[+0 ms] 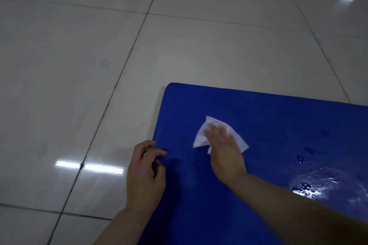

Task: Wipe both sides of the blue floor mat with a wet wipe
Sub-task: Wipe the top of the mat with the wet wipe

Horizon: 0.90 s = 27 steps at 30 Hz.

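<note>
Blue floor mat [268, 165] flat on tiled floor [79, 65]. Right hand [225, 151] spread open, pressing wet wipe [201, 137] near mat's far-left corner for scrubbing; left hand [146, 173], fingers loosely curled, steadying mat's left edge.

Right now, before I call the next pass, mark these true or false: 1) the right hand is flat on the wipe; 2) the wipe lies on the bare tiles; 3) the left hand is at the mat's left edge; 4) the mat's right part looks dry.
1) True: the right hand presses the white wet wipe with straight fingers.
2) False: the wipe lies on the blue floor mat, not on the tiled floor.
3) True: the left hand sits at the mat's left edge, fingers curled there.
4) False: shiny wet patches show on the mat's right part.
</note>
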Each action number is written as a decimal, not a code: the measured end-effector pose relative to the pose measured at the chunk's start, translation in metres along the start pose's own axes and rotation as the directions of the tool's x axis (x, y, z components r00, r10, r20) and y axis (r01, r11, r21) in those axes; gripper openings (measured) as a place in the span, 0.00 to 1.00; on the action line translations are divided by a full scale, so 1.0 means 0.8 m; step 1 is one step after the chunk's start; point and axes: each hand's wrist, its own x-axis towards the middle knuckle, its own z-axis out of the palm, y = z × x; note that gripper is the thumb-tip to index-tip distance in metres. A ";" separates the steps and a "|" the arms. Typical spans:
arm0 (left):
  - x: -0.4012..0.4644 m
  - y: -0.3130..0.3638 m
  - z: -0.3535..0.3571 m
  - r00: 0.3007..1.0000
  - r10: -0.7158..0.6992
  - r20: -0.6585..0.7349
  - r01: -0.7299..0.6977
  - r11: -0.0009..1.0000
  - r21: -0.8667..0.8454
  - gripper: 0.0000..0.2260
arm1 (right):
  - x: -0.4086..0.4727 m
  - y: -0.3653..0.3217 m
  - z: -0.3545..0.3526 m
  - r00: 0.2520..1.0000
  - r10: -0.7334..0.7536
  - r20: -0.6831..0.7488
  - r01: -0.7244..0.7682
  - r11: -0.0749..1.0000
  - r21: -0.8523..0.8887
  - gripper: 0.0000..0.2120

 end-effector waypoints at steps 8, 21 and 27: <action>-0.009 0.002 -0.020 0.995 -0.014 -0.101 0.013 1.000 -0.014 0.11 | 0.024 -0.110 0.005 0.929 -0.305 0.209 0.252 0.936 0.246 0.30; -0.011 0.005 -0.003 0.998 -0.026 -0.065 0.022 0.998 -0.062 0.10 | 0.009 -0.081 0.006 0.910 -0.357 0.210 0.258 0.885 0.387 0.34; -0.004 0.009 0.005 0.994 -0.069 -0.083 0.063 0.995 -0.079 0.14 | -0.008 -0.101 -0.008 0.861 -0.430 0.273 0.358 0.892 0.277 0.32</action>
